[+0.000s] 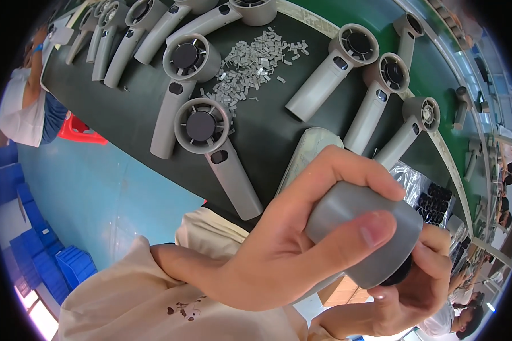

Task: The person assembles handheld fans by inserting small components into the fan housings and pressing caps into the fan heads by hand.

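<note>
A grey handheld fan (pixel 350 207) is held up close in front of me, its round head tilted and its open end turned to the right. My left hand (pixel 293 244) wraps round the head, thumb lying across the grey ring. At the open end, the curled fingers of my right hand (pixel 424 287) grip the rim beside a black part (pixel 399 274) inside. What the right fingertips touch inside is partly hidden. Most of the fan's handle is hidden behind my left hand. Left of my hands, another handheld fan (pixel 233 179) lies on the dark table (pixel 256 128).
Several more grey fans lie around the table, such as one fan (pixel 318 88) at right. Small pale pieces (pixel 250 65) form a loose pile. A long pale block (pixel 310 153) and black parts in clear plastic (pixel 435 204) lie near my hands. A person (pixel 25 108) sits at far left.
</note>
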Demonstrator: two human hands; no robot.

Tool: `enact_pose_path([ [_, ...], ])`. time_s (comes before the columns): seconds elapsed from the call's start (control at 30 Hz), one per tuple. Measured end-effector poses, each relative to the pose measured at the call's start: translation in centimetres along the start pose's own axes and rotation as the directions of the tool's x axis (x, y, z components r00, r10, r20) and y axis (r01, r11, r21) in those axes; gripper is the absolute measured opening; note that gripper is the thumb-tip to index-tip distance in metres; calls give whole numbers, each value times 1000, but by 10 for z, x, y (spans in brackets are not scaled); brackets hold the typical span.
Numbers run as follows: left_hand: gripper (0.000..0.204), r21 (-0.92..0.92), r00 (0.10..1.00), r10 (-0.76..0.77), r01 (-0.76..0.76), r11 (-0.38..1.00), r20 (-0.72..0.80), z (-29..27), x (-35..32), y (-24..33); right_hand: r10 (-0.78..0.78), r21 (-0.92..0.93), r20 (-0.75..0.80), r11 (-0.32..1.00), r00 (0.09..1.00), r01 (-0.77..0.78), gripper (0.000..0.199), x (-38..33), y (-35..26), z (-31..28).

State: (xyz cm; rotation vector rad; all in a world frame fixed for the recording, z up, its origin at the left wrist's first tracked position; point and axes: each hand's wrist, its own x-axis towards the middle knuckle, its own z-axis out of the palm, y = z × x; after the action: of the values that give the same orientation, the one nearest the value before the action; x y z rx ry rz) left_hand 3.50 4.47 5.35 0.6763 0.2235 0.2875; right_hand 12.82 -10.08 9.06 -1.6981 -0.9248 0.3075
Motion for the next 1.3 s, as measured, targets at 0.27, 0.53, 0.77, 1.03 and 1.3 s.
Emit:
enact_pose_path([
  [0.27,42,119,997,82,-82,989,6,3,2,-7,-48,-71,186,996,981,62,50,7,-4,-9],
  [0.53,41,283,964,236,-261,923,120,-6,5,-14,-10,97,-19,995,1000,12,52,-11,10,4],
  [0.77,39,272,957,275,-290,917,93,-6,1,-13,20,-53,-3,998,1000,-20,53,-15,11,-4],
  [1.03,38,208,961,264,-277,938,85,-2,5,-13,11,-179,93,984,996,6,42,7,-17,0],
  [1.3,39,349,900,367,-430,833,235,-11,7,-16,-36,-193,285,977,958,95,42,24,-32,-5],
])
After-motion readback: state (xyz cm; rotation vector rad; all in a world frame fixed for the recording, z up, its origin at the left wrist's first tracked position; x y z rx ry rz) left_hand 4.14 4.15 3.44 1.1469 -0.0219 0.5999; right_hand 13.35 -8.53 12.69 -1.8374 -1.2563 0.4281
